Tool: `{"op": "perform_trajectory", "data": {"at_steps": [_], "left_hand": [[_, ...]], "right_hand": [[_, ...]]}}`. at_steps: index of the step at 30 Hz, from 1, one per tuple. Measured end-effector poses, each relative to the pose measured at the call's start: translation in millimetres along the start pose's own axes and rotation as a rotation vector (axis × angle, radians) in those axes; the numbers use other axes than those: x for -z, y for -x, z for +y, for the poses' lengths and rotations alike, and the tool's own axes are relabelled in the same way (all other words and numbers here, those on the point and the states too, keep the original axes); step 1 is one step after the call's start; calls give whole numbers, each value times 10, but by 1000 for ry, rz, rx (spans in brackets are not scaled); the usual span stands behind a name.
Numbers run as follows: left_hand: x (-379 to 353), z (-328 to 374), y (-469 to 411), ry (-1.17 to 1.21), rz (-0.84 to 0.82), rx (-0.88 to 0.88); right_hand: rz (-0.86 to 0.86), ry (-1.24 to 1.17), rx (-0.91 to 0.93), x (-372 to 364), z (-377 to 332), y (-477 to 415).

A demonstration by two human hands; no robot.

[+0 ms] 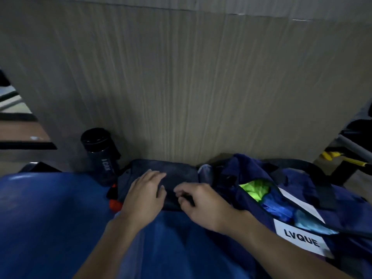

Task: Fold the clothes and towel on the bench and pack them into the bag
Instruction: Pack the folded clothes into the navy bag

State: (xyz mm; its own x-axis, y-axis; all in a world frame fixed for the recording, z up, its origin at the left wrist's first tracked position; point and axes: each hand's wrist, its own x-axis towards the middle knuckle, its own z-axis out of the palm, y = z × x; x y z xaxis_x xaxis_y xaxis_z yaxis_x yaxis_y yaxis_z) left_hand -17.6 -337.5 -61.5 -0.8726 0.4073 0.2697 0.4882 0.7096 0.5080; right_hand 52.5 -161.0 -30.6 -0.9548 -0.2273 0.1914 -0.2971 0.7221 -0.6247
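A dark folded garment (177, 170) lies on the blue bench (50, 218) against the wall. My left hand (145, 194) rests flat on its left part with fingers straight. Beside it, my right hand (199, 202) has curled fingers pinching the garment's front edge. To the right sits the navy bag (261, 178), unzipped, with a neon-green item (254, 188) and blue cloth (281, 210) inside. The bag bears a white label reading LVQUE (302, 237).
A dark bottle (100, 156) stands at the wall, left of the garment. Something red and black (113, 200) pokes out under the garment's left edge. The beige wall (181, 87) rises right behind the bench. Metal framing with yellow parts (342, 158) is at far right.
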Motion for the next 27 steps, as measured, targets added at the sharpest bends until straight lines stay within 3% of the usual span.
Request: {"op": "perform_trajectory", "data": {"at_steps": [3,8,12,15,19,23,27], "left_hand": [[-78,-187,-47,-62,15,-32],[-191,-359,-223,-161,-54,-19],[-318,-488,-217,-373,-195,28],[-337,-543,-193,-438,-159,7],[-381,-602,-161,-442,-140,-14],[-400,-590,-170,-452,-127,-12],[-383,-574,-172,-421,-147,4]], "right_hand": [[-70,67,-93,-183,140,-176],[41,149,-345,-279,530,-433],[160,-5,-538,-289,768,-649],[269,-161,-539,-289,825,-764],[292,-276,-522,-346,885,-871],[343,-243,-556,-411,971,-947],[283,-60,-536,-406,1058,-998]]}}
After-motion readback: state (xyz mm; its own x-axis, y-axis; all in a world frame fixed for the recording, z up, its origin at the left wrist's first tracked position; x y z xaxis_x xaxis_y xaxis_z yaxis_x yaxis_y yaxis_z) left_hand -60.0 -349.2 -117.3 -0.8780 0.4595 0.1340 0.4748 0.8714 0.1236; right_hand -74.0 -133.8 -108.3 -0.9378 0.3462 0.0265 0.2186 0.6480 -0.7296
